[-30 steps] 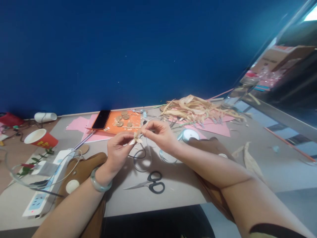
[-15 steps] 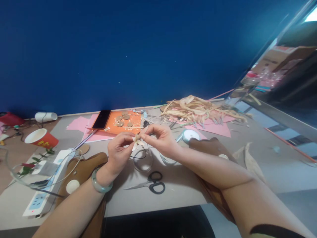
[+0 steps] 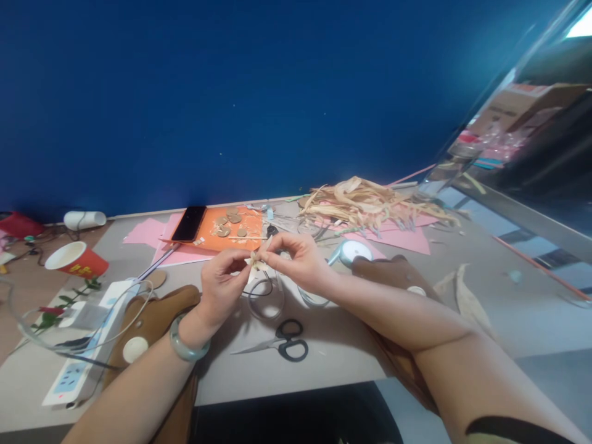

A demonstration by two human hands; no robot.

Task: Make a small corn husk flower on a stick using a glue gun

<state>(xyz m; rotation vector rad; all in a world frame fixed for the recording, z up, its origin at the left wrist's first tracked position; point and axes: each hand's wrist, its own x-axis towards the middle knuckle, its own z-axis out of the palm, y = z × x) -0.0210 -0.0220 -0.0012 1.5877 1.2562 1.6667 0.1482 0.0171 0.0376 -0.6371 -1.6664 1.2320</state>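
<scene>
Between my hands is a small cream flower made of dried husk-like strips, its pale petals pointing down. My left hand is closed, pinching the flower's left side between thumb and fingertips. From the right, my right hand pinches the top of the same flower, fingertips nearly touching the left ones. Fingers hide part of the flower. On the table below lie black-handled scissors, blades pointing left. A heap of dried husk strips spreads out behind my right hand.
An orange sheet bears round brown discs and scraps, with a phone at its left. A red paper cup and a power strip with cables stand left. A white-and-teal round device sits right.
My fingers have shifted very slightly on the flower, and its petals are turned a little. Everything else stays where it was, apart from a slight shift of the view.
</scene>
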